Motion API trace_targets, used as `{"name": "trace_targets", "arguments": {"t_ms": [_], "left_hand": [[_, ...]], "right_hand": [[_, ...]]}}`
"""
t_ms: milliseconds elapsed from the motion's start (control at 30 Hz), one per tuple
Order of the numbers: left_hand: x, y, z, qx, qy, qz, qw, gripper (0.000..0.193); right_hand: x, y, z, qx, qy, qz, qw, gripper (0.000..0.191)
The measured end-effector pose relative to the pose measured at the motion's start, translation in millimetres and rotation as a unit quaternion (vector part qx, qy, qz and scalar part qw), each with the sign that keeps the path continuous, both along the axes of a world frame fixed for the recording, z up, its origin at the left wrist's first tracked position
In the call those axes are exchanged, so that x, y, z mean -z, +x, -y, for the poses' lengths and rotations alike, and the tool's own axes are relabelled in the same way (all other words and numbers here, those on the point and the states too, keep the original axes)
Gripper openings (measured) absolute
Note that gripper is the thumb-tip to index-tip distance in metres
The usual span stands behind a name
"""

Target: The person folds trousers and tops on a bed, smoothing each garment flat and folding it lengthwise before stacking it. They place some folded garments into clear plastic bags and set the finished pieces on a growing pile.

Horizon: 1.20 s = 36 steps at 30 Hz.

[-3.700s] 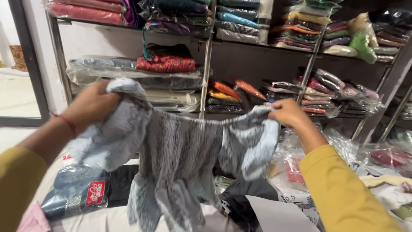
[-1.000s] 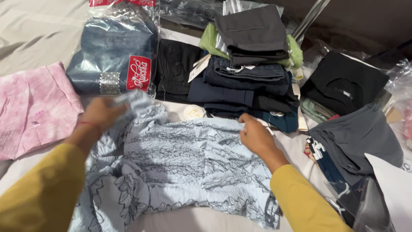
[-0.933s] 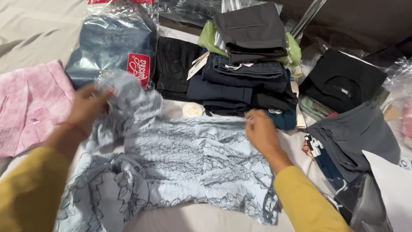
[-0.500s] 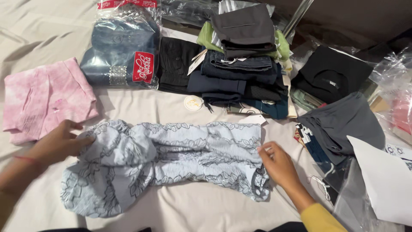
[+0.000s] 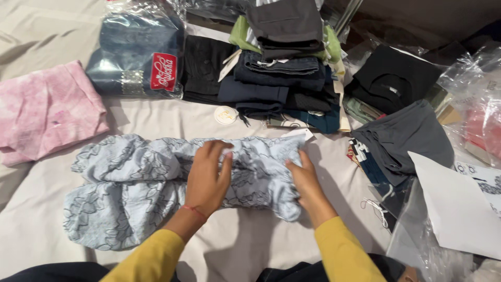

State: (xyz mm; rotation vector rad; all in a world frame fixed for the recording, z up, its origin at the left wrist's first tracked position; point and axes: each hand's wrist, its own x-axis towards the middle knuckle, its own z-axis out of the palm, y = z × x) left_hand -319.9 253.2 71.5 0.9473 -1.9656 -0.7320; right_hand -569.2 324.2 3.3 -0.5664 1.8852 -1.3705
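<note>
A pale blue patterned garment (image 5: 130, 183) lies folded into a long band on a beige sheet (image 5: 42, 31). My left hand (image 5: 209, 175) rests palm down on its middle, fingers spread. At the band's right end my right hand (image 5: 305, 180) presses the edge with curled fingers. Both arms wear yellow sleeves, and a thin red thread circles the left wrist.
A pink folded cloth (image 5: 47, 112) lies at the left. Behind the garment sit a plastic-wrapped blue denim pack (image 5: 135, 55), a stack of dark folded clothes (image 5: 284, 68), and a round tag (image 5: 226, 115). Grey and black garments (image 5: 402, 130), white paper (image 5: 456, 209) and plastic bags crowd the right.
The garment came down from the air onto the sheet and was folded into a band. My left hand moved from its left end to the middle; my right hand shifted inward.
</note>
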Motion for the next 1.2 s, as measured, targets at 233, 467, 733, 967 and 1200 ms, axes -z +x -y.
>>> {"name": "trace_targets", "arguments": {"t_ms": [233,467,733,967,1200], "left_hand": [[7.2,-11.5,-53.9,-0.040,-0.079,-0.052,0.995,0.065],[51.4,-16.2,-43.2,-0.006,-0.144,0.092,0.985,0.069],[104.8,-44.9,-22.0,-0.022,0.063,0.036,0.997,0.051],[129.2,-118.1,-62.8,0.125,0.706,-0.416,0.559,0.053],[114.5,-135.9,-57.4,0.108,0.720,-0.524,0.441,0.059]], "right_hand": [[-1.3,56.0,36.9,-0.143,-0.002,0.037,0.989,0.039],[29.9,38.7,44.1,-0.392,0.039,0.045,0.918,0.038],[-16.9,34.3,29.7,-0.104,0.152,0.155,0.971,0.036],[-76.0,-6.1,-18.4,-0.281,-0.054,0.164,0.944,0.049],[-127.4,-33.6,-10.4,-0.225,-0.119,-0.469,0.845,0.114]]}}
